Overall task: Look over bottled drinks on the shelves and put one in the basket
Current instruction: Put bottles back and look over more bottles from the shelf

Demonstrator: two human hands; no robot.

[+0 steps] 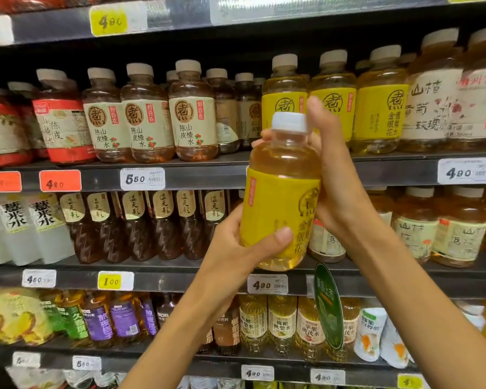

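Observation:
Both hands hold up a yellow-labelled bottle (278, 197) of pale golden drink with a white cap, in front of the shelves. My left hand (236, 248) grips its lower half, thumb across the label. Around the bottle's upper part, behind the neck, my right hand (331, 175) curls its fingers, with the thumb raised beside the cap. More bottles of the same yellow kind (379, 108) stand on the shelf behind. No basket is in view.
Dark shelves (197, 175) run across the view with price tags on their edges. Brown-drink bottles with cream labels (149, 119) stand at upper left, dark tea bottles (163, 220) below, and mixed bottles on the lower rows. A green round sign (328, 307) sticks out at lower right.

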